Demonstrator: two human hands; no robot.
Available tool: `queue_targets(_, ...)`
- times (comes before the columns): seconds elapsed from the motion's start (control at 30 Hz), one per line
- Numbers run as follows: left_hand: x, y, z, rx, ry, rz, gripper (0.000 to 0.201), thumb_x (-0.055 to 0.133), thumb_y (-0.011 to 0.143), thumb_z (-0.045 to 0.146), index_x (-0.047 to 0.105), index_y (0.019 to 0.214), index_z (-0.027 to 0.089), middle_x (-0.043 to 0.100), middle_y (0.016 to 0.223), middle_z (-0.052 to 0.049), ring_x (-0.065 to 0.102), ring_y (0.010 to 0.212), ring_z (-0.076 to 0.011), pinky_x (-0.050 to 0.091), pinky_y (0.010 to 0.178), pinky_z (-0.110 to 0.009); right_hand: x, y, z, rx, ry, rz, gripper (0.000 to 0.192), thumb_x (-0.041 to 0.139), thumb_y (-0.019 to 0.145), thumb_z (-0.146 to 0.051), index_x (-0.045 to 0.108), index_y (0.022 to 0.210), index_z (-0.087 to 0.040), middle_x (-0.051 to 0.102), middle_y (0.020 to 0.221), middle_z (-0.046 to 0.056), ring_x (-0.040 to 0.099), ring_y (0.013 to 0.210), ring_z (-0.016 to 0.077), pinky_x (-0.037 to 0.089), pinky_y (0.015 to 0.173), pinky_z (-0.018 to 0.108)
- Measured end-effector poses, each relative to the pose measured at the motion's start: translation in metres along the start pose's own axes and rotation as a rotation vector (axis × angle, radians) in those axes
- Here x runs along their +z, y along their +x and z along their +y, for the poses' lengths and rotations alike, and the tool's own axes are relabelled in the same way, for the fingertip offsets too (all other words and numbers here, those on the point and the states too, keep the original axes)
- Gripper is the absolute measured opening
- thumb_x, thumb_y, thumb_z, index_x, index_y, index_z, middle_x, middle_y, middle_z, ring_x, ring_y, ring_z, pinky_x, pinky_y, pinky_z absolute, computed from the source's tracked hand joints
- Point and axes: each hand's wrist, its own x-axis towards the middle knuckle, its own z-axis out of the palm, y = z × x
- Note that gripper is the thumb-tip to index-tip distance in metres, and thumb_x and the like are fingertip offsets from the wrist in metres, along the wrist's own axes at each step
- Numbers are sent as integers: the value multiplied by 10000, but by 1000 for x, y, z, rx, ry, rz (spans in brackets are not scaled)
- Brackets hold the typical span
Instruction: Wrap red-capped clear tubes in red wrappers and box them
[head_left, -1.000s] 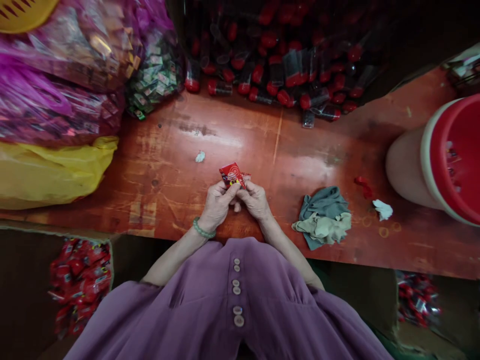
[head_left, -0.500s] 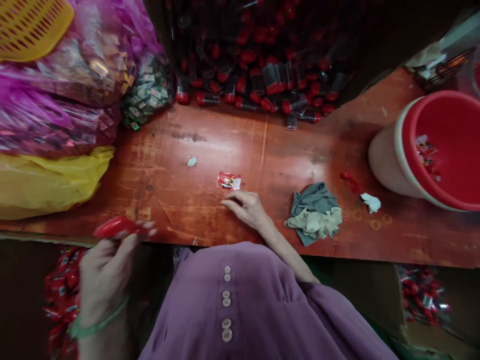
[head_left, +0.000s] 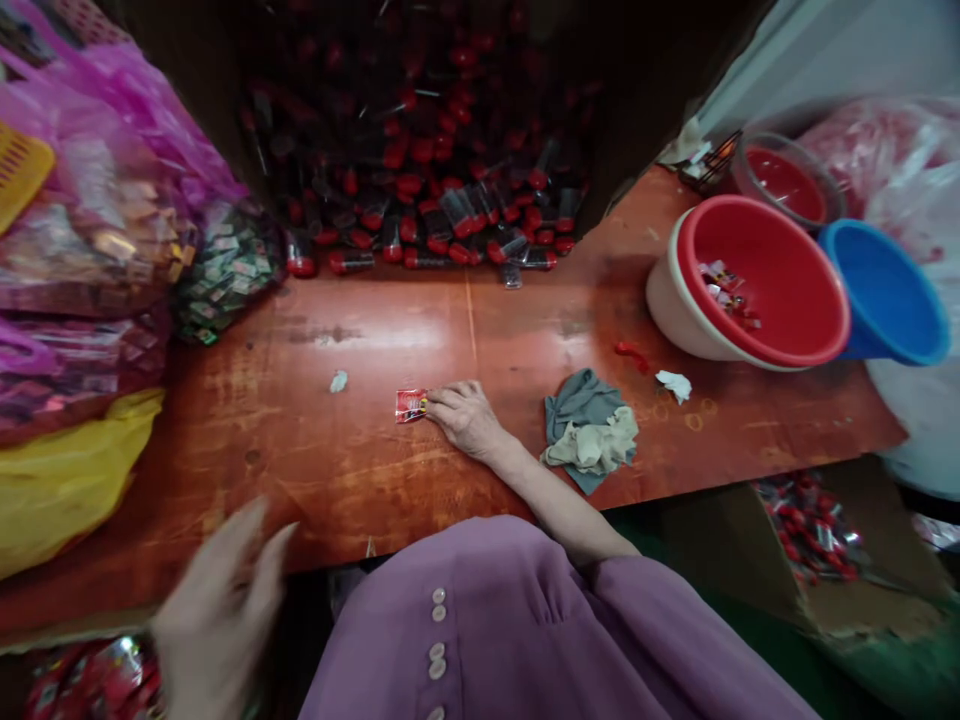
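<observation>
On the reddish wooden table (head_left: 360,480), a small red printed packet (head_left: 409,405) lies near the middle. My right hand (head_left: 466,415) has its fingers closed over the packet's right end, hiding that part. Blurred by motion, my left hand (head_left: 221,600) hangs by the table's front left edge, fingers apart with nothing visible in them. Below that hand sits a box of red wrapped pieces (head_left: 97,675).
Clear tubes with red ends (head_left: 420,220) fill a dark box at the back. Bags of small packets (head_left: 225,265) and a yellow bag (head_left: 75,480) stand left. Grey cloths (head_left: 589,430), a red tub (head_left: 780,280) and a blue tub (head_left: 885,290) are right.
My left hand held a red object and is now without it. My right hand has come onto the packet's right end. The view has swung to the right.
</observation>
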Motion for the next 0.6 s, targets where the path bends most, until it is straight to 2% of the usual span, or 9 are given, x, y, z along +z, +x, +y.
queue_targets(0.07, 51, 27, 13, 334, 103, -103, 500, 650, 851, 279, 579, 1334, 388, 687, 1269, -3, 704, 1065, -280, 591, 951, -485, 1, 3, 1, -11, 4, 7, 249, 486, 988, -204, 710, 1095, -220, 719, 1162, 86, 546, 1017, 219, 352, 876, 378)
queue_targets(0.1, 74, 40, 18, 420, 121, -159, 482, 608, 883, 247, 565, 1361, 291, 661, 1309, -79, 675, 1132, -284, 571, 982, -470, 0, 5, 2, -7, 20, 12, 239, 495, 982, -195, 709, 1087, -213, 723, 1130, 87, 545, 988, 214, 357, 860, 367)
queue_targets(0.17, 113, 63, 25, 522, 185, -238, 464, 560, 910, 227, 537, 1370, 169, 591, 1376, -182, 595, 1249, -317, 530, 1021, -491, -1, 8, 2, 19, 81, 32, 210, 514, 977, -210, 711, 1049, -193, 728, 1061, 89, 542, 943, 204, 371, 839, 345)
queue_targets(0.23, 137, 80, 28, 566, 238, -268, 403, 519, 924, 205, 568, 1314, 116, 594, 1347, -222, 579, 1249, -328, 514, 1015, -502, -2, 10, 3, 48, 159, 55, 189, 534, 973, -236, 714, 998, -180, 725, 1005, 86, 543, 929, 197, 384, 844, 334)
queue_targets(0.33, 150, 93, 30, 629, 305, -280, 293, 451, 930, 132, 666, 1129, 121, 684, 1142, -184, 624, 1059, -295, 528, 915, -456, -9, 14, 8, 39, 281, 33, 190, 543, 969, -238, 711, 913, -168, 714, 953, 78, 563, 912, 186, 411, 867, 337)
queue_targets(0.43, 149, 98, 32, 713, 377, -275, 250, 453, 923, 95, 696, 960, 145, 697, 925, -120, 585, 844, -252, 507, 763, -385, -33, 31, 29, 43, 380, -4, 216, 518, 973, -223, 705, 879, -168, 693, 872, 60, 586, 828, 167, 455, 822, 314)
queue_targets(0.5, 148, 100, 32, 748, 386, -251, 227, 471, 917, 80, 689, 910, 143, 667, 814, -88, 543, 760, -229, 476, 699, -349, -59, 52, 54, 169, 273, 122, 212, 498, 950, -161, 709, 934, -176, 680, 905, 79, 586, 864, 194, 468, 833, 346)
queue_targets(0.6, 147, 101, 30, 720, 355, -221, 220, 482, 925, 82, 670, 833, 150, 621, 729, -62, 507, 711, -208, 445, 671, -323, -101, 92, 97, 388, -73, 273, 389, 439, 866, -24, 685, 1132, -165, 623, 1190, 160, 512, 1110, 298, 428, 936, 488)
